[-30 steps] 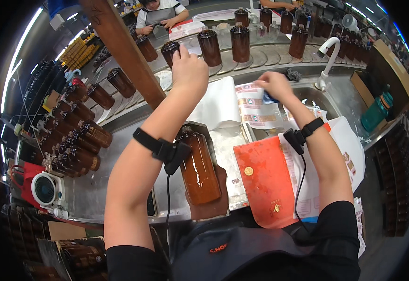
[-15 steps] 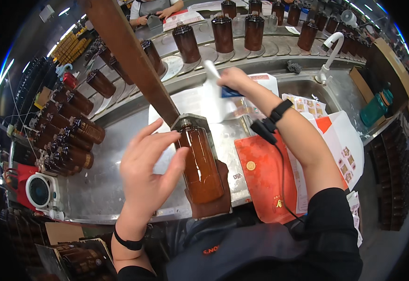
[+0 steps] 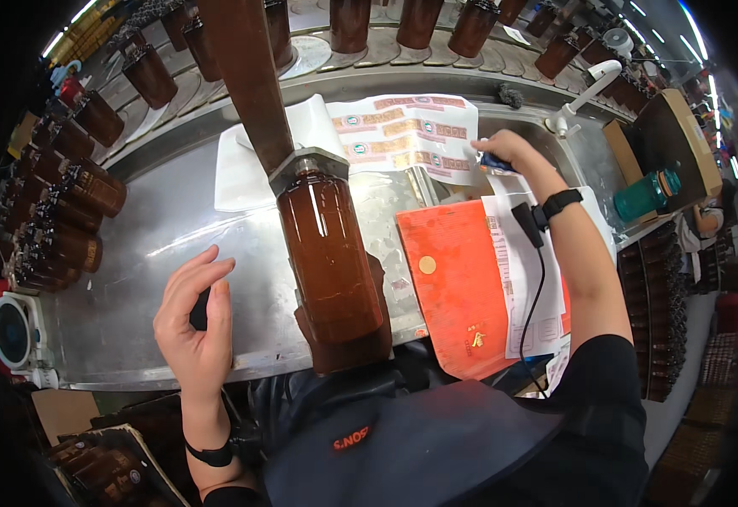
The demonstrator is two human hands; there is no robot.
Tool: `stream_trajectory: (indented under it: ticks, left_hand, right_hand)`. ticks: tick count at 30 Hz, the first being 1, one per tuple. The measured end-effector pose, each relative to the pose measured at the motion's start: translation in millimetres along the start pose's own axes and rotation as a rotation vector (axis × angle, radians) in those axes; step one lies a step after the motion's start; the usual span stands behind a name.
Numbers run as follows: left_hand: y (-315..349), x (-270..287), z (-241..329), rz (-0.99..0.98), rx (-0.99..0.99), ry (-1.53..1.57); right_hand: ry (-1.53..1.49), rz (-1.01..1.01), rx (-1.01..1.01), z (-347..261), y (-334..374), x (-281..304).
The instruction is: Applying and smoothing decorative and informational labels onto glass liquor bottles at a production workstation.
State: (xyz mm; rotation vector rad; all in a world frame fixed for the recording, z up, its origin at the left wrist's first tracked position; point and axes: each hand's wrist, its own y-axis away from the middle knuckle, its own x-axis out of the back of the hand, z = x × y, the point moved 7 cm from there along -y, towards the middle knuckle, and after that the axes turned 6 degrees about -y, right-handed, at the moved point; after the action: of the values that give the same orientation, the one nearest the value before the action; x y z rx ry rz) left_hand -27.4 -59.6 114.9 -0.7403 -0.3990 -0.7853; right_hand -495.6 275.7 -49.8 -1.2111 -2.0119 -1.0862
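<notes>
My left hand (image 3: 196, 325) is raised over the front left of the metal table, empty, its fingers curved and apart from the thumb. To its right a brown glass bottle (image 3: 327, 253) rests in a brown cradle (image 3: 303, 325), its neck at a metal bracket (image 3: 348, 166) on a brown beam. My right hand (image 3: 517, 154) is closed on a small dark blue tool (image 3: 494, 160), partly hidden by the fingers, at the right edge of a sheet of printed labels (image 3: 407, 135). White backing paper (image 3: 301, 127) is folded over that sheet's left part.
A red folder (image 3: 453, 279) with papers (image 3: 525, 270) lies at the right. Brown bottles (image 3: 348, 25) stand along the curved conveyor (image 3: 377, 57), and others (image 3: 69, 211) crowd the left. A white faucet (image 3: 584, 93), a green bottle (image 3: 644, 194) and a black cable (image 3: 530, 313) are at the right.
My right hand has moved right with the dark blue tool. My left hand has drawn away from the bottle. The label sheet shows more fully, and the view has shifted down.
</notes>
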Motion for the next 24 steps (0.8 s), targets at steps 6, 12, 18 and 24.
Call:
stream_trajectory:
  ticks: [6, 12, 18, 24]
  left_hand:
    - [-4, -16, 8, -0.031, -0.107, 0.018]
    - [7, -7, -8, -0.026, -0.109, -0.018]
    - [9, -16, -14, -0.059, -0.110, 0.010]
    - [17, -35, -14, -0.160, -0.143, 0.109]
  right_hand:
    - [-0.463, -0.191, -0.138, 0, 16, -40]
    - [-0.352, -0.211, -0.167, -5, 15, -36]
    - [-0.101, 0.059, 0.068, 15, -13, 5]
    - [0.634, 0.568, 0.169, -61, 56, 58]
